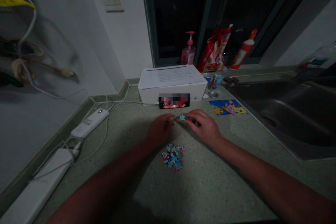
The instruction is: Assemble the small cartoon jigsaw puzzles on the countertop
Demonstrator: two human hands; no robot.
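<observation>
My left hand [160, 129] rests on the speckled countertop [204, 182] with its fingers curled under; nothing shows in it. My right hand [203, 124] lies beside it, fingertips pinched on a small teal puzzle piece [182, 117] on the counter. A pile of loose colourful puzzle pieces [173, 155] lies just in front of both wrists. A colourful cartoon picture card [228, 107] lies flat to the right, beyond my right hand.
A white box [172, 84] with a phone [174, 100] leaning on it stands behind my hands. A sink [294, 112] is at right. Power strips [89, 123] and cables lie at left. A pink pump bottle [188, 50], red bag [214, 52] and orange bottle [244, 50] stand on the sill.
</observation>
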